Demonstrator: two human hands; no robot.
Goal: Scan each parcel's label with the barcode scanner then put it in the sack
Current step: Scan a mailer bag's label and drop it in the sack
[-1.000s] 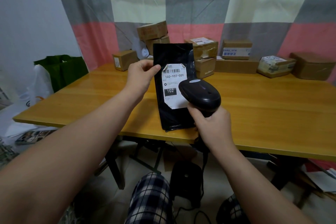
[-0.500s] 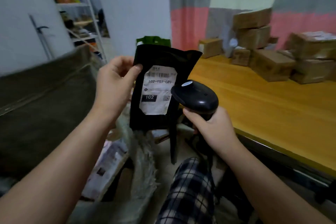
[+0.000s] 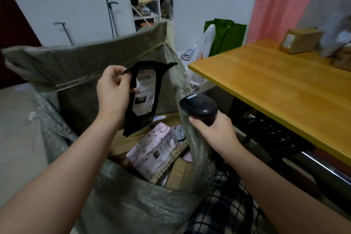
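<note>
Now we judge the dropping step is in hand: our left hand (image 3: 114, 89) pinches the black parcel (image 3: 142, 99) by its top corner, hanging over the open sack (image 3: 79, 66) (boxes already lie inside). Next, that grip needs only to loosen. Our right hand (image 3: 212, 131) is wrapped around the scanner (image 3: 198, 107), left of the worktop (image 3: 266, 81).

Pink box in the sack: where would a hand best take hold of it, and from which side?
Probably from above, across the pink box's two long edges near its raised upper end. It lies tilted on the brown cartons with its broad printed face up, and the sack walls close off the sides. The black parcel in the left hand hangs just above it.
</note>
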